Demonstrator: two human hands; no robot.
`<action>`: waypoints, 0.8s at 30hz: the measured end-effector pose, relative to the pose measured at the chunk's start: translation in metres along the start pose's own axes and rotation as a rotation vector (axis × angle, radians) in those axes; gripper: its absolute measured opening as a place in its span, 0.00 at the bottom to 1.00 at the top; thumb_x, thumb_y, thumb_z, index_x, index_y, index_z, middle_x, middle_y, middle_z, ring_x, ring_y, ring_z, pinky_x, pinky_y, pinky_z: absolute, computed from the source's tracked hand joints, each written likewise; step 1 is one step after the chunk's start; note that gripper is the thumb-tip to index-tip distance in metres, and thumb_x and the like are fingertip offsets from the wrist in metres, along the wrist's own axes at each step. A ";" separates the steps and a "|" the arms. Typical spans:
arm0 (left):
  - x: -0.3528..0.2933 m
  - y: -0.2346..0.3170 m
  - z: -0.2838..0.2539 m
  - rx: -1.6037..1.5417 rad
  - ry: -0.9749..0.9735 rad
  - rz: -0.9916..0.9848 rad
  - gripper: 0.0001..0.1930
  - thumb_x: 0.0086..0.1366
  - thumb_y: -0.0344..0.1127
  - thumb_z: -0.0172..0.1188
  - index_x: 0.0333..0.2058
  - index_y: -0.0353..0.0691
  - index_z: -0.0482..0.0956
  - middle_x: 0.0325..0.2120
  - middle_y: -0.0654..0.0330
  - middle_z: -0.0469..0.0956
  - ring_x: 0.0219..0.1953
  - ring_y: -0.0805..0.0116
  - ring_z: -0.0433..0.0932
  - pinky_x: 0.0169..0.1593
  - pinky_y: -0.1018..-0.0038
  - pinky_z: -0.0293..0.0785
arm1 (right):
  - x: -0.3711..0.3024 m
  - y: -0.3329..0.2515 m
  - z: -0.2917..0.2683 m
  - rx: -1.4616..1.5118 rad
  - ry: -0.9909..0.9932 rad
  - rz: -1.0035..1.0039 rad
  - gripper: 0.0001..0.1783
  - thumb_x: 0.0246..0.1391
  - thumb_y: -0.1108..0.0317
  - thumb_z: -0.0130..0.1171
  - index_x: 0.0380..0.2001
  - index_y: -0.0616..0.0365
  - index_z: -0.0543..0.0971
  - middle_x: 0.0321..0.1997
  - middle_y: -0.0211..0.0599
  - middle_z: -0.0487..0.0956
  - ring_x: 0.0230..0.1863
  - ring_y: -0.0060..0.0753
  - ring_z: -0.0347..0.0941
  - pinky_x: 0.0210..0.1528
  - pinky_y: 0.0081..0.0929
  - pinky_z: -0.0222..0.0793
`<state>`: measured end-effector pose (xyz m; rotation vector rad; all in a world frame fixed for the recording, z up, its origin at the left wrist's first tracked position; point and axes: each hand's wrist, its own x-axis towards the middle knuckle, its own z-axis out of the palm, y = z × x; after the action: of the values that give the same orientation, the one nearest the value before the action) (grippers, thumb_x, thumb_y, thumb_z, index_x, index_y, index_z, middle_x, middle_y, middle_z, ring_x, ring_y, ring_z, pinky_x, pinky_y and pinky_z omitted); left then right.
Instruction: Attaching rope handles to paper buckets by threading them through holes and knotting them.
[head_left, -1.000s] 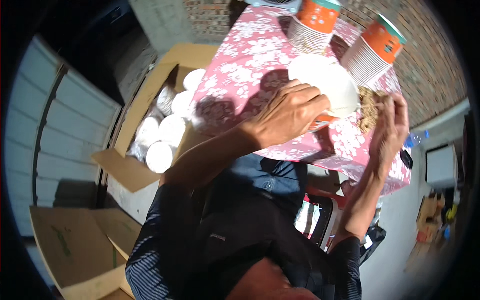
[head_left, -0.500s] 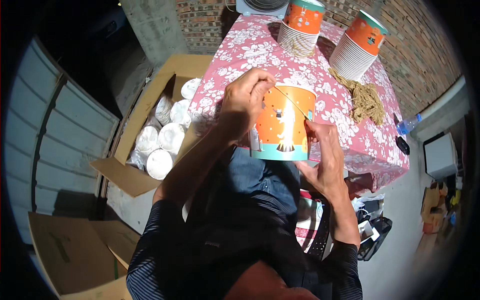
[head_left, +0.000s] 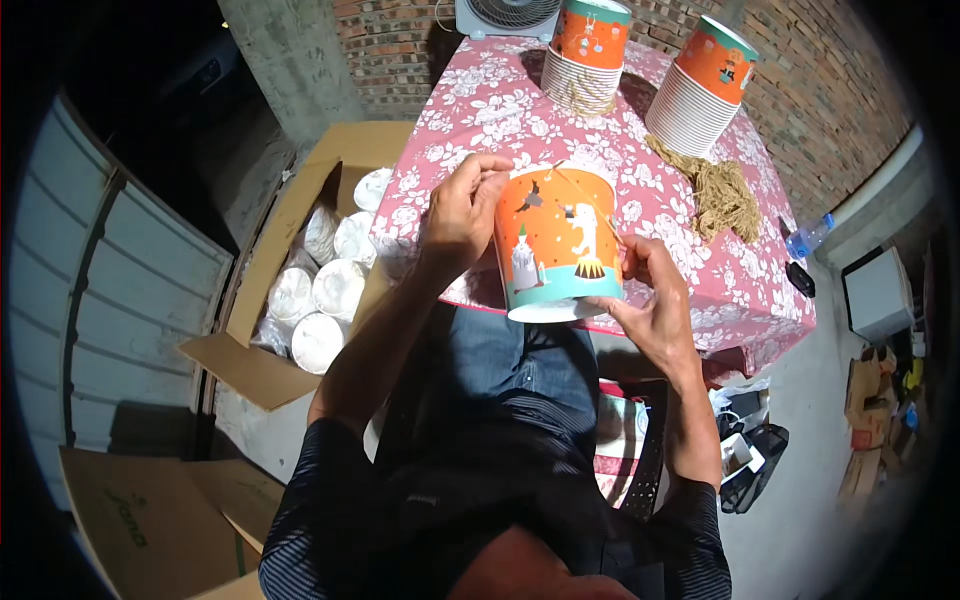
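Observation:
An orange paper bucket (head_left: 550, 222) with a teal band and printed cartoon figures is held over the table's near edge, its white base facing partly toward me. Closed at the bucket's upper left side is my left hand (head_left: 465, 212), some fingertips hidden behind it. My right hand (head_left: 655, 305) grips the lower right, thumb at the base edge and fingers bent at the side. A thin tan cord (head_left: 590, 197) slants across the bucket's upper right, its upper end sticking out near the far edge. On the table lies a bundle of tan cords (head_left: 727, 203).
Two bucket stacks (head_left: 582, 85) (head_left: 695, 115) stand at the back of the flowered tablecloth (head_left: 470, 120), near a fan (head_left: 508, 14). At left, an open carton (head_left: 245, 365) holds several wrapped white stacks (head_left: 338, 288). A bottle (head_left: 810, 237) and a dark object (head_left: 800, 279) sit at the right edge.
The bucket has turned, bringing a ghostly white figure into view and tilting its base toward me. My left hand has let go of the cord's end and moved down to the bucket's left side.

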<state>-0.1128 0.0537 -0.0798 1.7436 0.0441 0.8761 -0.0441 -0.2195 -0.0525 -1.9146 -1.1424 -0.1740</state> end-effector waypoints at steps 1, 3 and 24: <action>-0.002 -0.002 -0.002 0.071 0.027 -0.035 0.11 0.77 0.32 0.55 0.50 0.32 0.78 0.35 0.53 0.85 0.39 0.68 0.84 0.44 0.71 0.78 | 0.001 0.004 0.000 0.022 0.008 0.033 0.37 0.41 0.70 0.83 0.54 0.65 0.75 0.40 0.40 0.77 0.40 0.35 0.75 0.45 0.33 0.74; -0.001 -0.004 -0.007 0.213 0.059 -0.027 0.11 0.76 0.32 0.56 0.50 0.32 0.78 0.38 0.48 0.85 0.42 0.58 0.86 0.46 0.66 0.80 | 0.004 0.008 0.003 0.036 0.044 0.058 0.35 0.43 0.68 0.83 0.52 0.64 0.75 0.38 0.36 0.75 0.38 0.30 0.74 0.43 0.31 0.74; -0.021 -0.078 -0.005 0.662 0.018 0.214 0.12 0.64 0.32 0.68 0.44 0.42 0.78 0.34 0.58 0.82 0.40 0.53 0.81 0.44 0.59 0.75 | 0.211 0.067 -0.095 0.744 0.380 0.351 0.32 0.70 0.49 0.60 0.58 0.72 0.75 0.42 0.45 0.83 0.36 0.32 0.82 0.42 0.30 0.83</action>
<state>-0.1006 0.0775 -0.1565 2.3882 0.1785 1.1137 0.1557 -0.1660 0.0718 -1.3039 -0.4940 0.0763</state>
